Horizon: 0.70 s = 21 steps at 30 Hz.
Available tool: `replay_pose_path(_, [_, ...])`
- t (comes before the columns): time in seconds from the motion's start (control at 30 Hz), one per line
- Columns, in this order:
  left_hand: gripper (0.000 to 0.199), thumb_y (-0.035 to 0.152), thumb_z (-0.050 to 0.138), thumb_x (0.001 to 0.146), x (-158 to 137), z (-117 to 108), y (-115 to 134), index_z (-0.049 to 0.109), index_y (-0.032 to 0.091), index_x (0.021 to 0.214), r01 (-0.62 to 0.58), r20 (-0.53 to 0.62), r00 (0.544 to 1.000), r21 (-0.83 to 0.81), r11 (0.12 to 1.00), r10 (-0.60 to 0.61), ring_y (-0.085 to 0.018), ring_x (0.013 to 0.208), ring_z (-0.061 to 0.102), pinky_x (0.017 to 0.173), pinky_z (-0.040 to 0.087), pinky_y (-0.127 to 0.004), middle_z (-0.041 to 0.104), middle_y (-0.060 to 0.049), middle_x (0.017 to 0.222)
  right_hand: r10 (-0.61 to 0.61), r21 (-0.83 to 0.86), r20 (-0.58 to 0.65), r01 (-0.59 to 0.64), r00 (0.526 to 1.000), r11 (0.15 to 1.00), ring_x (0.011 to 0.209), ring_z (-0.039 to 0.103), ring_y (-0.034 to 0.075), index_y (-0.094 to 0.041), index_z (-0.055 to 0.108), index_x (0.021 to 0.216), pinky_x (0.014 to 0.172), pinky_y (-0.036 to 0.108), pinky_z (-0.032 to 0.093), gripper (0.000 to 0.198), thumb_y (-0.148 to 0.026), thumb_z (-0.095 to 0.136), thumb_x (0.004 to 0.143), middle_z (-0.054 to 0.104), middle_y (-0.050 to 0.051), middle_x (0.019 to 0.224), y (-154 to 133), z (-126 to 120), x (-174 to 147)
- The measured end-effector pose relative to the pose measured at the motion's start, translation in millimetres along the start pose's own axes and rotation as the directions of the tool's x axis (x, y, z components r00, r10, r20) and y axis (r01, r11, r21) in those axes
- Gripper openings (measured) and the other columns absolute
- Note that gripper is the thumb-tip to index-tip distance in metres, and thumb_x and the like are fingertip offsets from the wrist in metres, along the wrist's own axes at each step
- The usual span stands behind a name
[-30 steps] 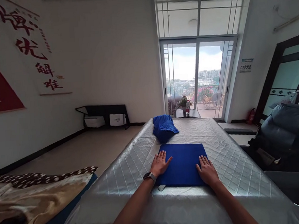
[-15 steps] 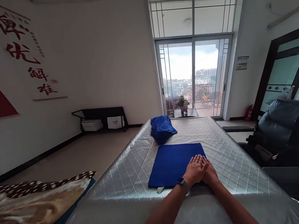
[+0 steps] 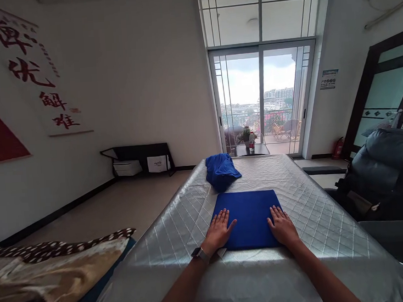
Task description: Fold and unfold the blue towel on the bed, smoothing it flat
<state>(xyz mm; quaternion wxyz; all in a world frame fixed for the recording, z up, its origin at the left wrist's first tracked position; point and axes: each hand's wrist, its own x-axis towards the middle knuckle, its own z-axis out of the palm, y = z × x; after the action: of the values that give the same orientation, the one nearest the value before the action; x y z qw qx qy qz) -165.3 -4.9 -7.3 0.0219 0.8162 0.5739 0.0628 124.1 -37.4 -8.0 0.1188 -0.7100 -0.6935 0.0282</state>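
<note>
Blue cloth [image 3: 250, 219], side edges under left hand [image 3: 220, 229], right hand [image 3: 283, 226]; both flat, gripping nothing

Looks to us like the flat blue piece [image 3: 251, 219] is smooth, matt cloth, and the crumpled blue bundle [image 3: 221, 171] reads as fabric too. The surface [image 3: 173, 238] is silvery, glossy and quilted, kinda plasticky tbh. We'd call the dark armchair [image 3: 382, 150] leathery with a soft sheen. Sliding door panes [image 3: 240, 86] are clear glass, wall's [image 3: 141, 72] matt, and the patterned blanket [image 3: 68, 277] seems plush.
</note>
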Motion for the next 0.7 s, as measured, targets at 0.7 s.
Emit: replay_pose_path(0.7, [0.083,0.068,0.016,0.101,-15,8,-20,0.031,0.010,0.158,0.041,-0.136,0.990,-0.046,0.998,-0.046,-0.027,0.153,0.023,0.125,0.022,-0.046,0.028,-0.015,0.164,0.044,-0.084,0.044,-0.040,0.998,0.996,0.155,0.014,0.020,-0.012,0.024,0.160,0.126,0.041,0.010,0.073,-0.054,0.021,0.101,0.019,0.004,0.167,-7,0,-45])
